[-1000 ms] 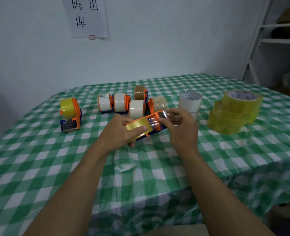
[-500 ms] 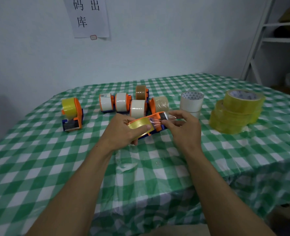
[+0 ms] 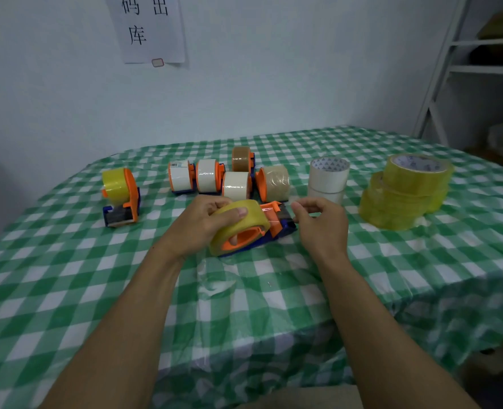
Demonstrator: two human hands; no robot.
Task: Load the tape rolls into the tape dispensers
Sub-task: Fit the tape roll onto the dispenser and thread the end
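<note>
My left hand grips a yellow tape roll seated on the orange hub of an orange-and-blue dispenser, which lies tilted on the checked tablecloth. My right hand is at the dispenser's cutter end, its thumb and forefinger curled together and seemingly pinching the clear tape end. Loose rolls stand to the right: two stacked white rolls and a pile of yellow rolls.
Several loaded dispensers stand behind my hands: a yellow one at the left, white ones in the middle, brown ones beside them. A white shelf frame rises at the right. The wall is close behind the table.
The dispenser with its yellow roll has tipped so the orange hub faces me and now lies lower on the cloth. My right hand has drawn slightly right, off the top of the dispenser.
</note>
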